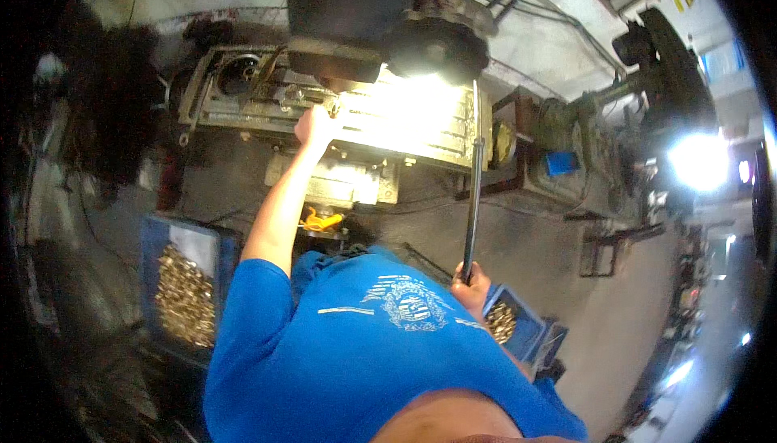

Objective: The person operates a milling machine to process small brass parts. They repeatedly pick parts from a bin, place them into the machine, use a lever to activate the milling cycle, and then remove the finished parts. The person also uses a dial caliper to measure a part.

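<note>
My right hand [473,288] is wrapped round the lower end of a long dark lever [474,200], which rises toward the machine head. Stretched forward, my left hand [316,127] is closed at the front edge of the slotted metal machine table [441,131]. Whatever its fingers hold is too small and glare-washed to make out. Just beyond that hand sit small metal fixture parts [293,97] on the table. Above hangs the dark machine head [437,42], with a bright lamp glow beneath it.
A blue bin [150,273] of small brass-coloured parts [184,296] stands at my left. Another blue bin [530,330] with similar parts is by my right side. Something yellow [322,220] lies below the table. More machinery [558,131] stands at the right.
</note>
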Tool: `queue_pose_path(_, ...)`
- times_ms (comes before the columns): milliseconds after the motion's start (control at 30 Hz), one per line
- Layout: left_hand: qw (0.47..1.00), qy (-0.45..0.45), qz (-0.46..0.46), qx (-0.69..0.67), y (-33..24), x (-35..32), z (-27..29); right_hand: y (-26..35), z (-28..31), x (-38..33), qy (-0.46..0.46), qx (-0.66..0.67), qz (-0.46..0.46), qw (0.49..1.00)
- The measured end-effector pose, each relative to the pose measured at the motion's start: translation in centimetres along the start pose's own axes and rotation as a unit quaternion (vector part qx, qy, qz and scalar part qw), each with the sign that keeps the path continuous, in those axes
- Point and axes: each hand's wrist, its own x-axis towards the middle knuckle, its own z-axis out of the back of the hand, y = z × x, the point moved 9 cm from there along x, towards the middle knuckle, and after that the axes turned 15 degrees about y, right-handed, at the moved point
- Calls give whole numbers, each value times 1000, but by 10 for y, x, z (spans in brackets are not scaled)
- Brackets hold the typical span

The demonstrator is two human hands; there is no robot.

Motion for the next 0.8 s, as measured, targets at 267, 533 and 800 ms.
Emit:
queue_pose_path(267,999,-33,1,35,3,10,-2,-3,-6,10,0,17,12,1000)
queue_pose_path(533,997,-51,22,55,-10,-4,4,-3,-7,15,0,22,24,999)
queue_pose_path(800,996,-61,25,54,-1,1,-1,-8,-7,23,-10,7,33,999)
